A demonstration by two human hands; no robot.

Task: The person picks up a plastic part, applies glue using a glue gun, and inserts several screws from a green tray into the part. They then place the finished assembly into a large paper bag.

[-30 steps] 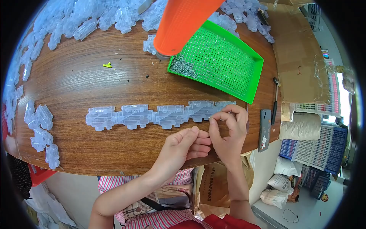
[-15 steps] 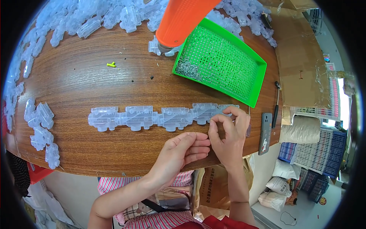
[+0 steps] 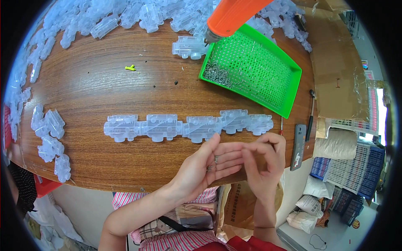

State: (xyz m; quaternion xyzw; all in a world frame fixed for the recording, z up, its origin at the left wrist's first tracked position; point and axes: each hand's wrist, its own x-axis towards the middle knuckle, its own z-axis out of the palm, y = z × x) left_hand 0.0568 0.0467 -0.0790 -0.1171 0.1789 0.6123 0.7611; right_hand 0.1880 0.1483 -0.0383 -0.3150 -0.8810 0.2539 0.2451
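Note:
My left hand [image 3: 201, 167] is cupped palm up above the table's near edge, with several small metal screws [image 3: 210, 168] lying in it. Against its fingertips, my right hand [image 3: 264, 165] has thumb and forefinger brought together in a pinch; anything between those fingertips is too small to make out. Just beyond both hands, a row of clear plastic housings [image 3: 161, 127] runs left to right on the table, each with rounded bumps along its side. The left thumb tip reaches close to the middle of this row.
An orange power screwdriver [image 3: 234, 16] hangs over a green perforated tray [image 3: 293, 90] holding screws. One housing [image 3: 188, 47] lies beside it. Heaped housings [image 3: 138, 12] line the far edge; a smaller group [image 3: 50, 146] lies left. A phone [image 3: 298, 146] and black-handled tool [image 3: 310, 121] sit right.
My left palm has opened, showing the screws. My right hand has drawn back from the row's right end to the left fingertips. The whole view has shifted slightly.

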